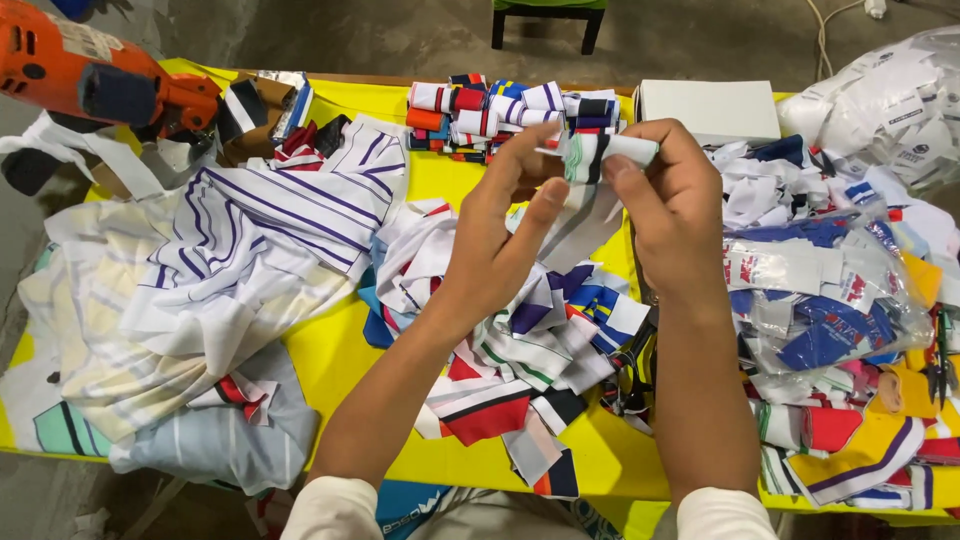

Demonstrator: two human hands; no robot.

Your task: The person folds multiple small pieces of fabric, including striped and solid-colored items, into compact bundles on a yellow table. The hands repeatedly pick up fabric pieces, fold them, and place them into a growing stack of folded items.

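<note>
Both hands are raised over the middle of a yellow table (330, 350). My left hand (500, 235) and my right hand (675, 215) together pinch a small rolled strip of white cloth with green and dark stripes (600, 152). The fingertips of both hands meet on it, and a loose end hangs down between the palms. Beneath the hands lies a heap of striped knit collar and cuff strips (520, 350) in white, red, blue and green. Behind the hands stands a stack of rolled strips (500, 115) in several colours.
A pile of striped white fabric (240, 250) covers the table's left side. An orange power tool (90, 75) lies at the far left corner. A white box (710, 108) sits at the back. Clear bags of labels and coloured pieces (830, 290) fill the right side.
</note>
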